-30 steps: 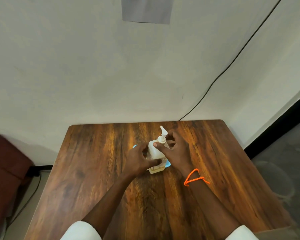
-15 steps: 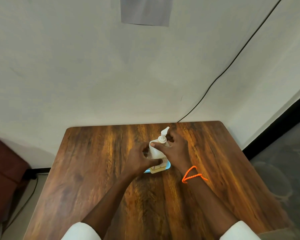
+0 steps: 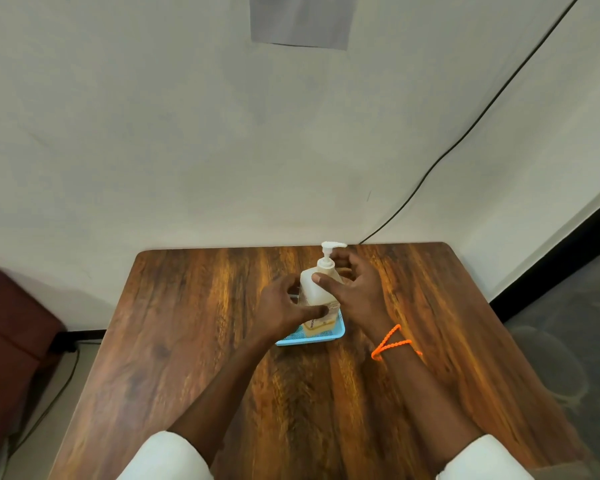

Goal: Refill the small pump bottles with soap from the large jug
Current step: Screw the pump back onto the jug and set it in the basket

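the pump bottle (image 3: 317,289) stands upright in a shallow blue tray (image 3: 338,332) near the middle of the desk (image 3: 194,341), its long axis vertical, a low band of yellowish soap at its base. the white pump head (image 3: 332,245) sits at the top with its spout pointing to the right, toward the right hand's side.

the left hand (image 3: 284,308) grips the lower body of the bottle from the left, thumb across the near face and fingers curled round the far side. the right hand (image 3: 355,291) holds the upper body from the right, thumb pressed on the shoulder and fingers curled behind the neck. an orange cord bracelet (image 3: 392,344) sits on the right wrist, and white sleeves (image 3: 167,455) cover both upper forearms.

beyond the hands, the desk's far edge meets a pale wall (image 3: 153,150) just behind the pump head. bare wood lies open to the left of the left hand and to the right of the right hand, and a long stretch runs back toward the person. a black cable (image 3: 465,133) climbs the wall from the desk's far edge, up and to the right. a grey sheet (image 3: 300,20) hangs on the wall above.
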